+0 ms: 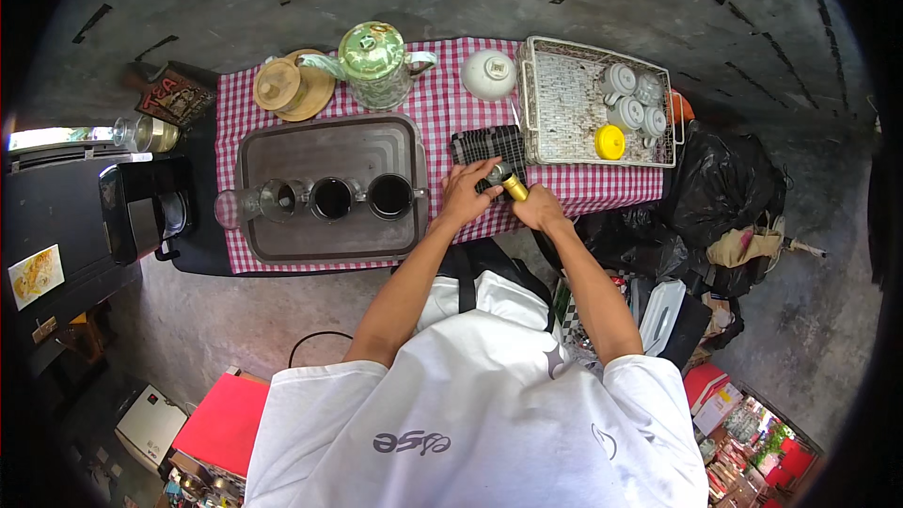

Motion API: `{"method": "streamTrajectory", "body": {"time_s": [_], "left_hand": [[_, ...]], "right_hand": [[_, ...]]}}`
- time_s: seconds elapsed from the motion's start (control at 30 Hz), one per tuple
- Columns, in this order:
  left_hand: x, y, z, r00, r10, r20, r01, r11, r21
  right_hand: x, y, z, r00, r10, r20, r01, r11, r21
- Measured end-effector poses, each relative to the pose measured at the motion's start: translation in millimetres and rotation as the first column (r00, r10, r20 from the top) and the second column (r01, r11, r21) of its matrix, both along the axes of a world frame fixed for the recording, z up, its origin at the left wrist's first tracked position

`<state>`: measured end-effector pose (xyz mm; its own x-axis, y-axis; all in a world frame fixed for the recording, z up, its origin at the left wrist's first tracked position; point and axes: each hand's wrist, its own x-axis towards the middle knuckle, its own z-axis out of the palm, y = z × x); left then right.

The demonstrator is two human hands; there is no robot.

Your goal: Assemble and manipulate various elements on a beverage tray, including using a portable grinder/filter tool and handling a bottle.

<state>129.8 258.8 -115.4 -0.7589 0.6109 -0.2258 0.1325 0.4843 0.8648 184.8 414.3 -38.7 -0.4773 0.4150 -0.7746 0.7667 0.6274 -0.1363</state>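
My left hand (467, 192) has its fingertips around a small round vessel (498, 173), clear or silvery, above a folded black checked cloth (487, 144). My right hand (539, 209) grips a gold-coloured cylinder (516, 188), which looks like a bottle neck. Its open end tilts towards the vessel, very close to it. A dark shape continues below my right wrist, mostly hidden by the forearm. Whether any liquid is flowing cannot be seen. Left of my hands, glass mugs of dark liquid (390, 196) stand in a row on a brown tray (324, 148).
Behind the tray stand a green enamel teapot (372, 63) and a wooden lidded pot (279, 85). A white bowl (488, 75) lies upside down beside a wire basket (564, 106) holding cups and a yellow lid (609, 142). Black plastic bags (726, 176) crowd the right side.
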Motion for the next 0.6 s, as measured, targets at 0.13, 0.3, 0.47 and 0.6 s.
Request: {"method": "streamTrajectory", "body": {"time_s": [0.13, 0.3, 0.47, 0.6], "left_hand": [[-1, -1, 1, 1.0, -0.006, 0.0, 0.006, 1.0, -0.006], [-1, 0, 0, 1.0, -0.006, -0.007, 0.006, 1.0, -0.015], [-1, 0, 7, 1.0, -0.001, 0.015, 0.001, 1.0, -0.017], [-1, 0, 6, 1.0, 0.004, 0.005, -0.004, 1.0, -0.004]], "right_hand": [[-3, -1, 5, 1.0, 0.003, 0.03, -0.002, 1.0, -0.014], [-4, 0, 5, 0.999, 0.01, 0.05, -0.01, 1.0, -0.003], [-5, -1, 6, 0.998, 0.02, 0.057, -0.02, 1.0, -0.002], [-2, 2, -5, 0.998, 0.026, 0.054, -0.028, 0.999, 0.032]]}}
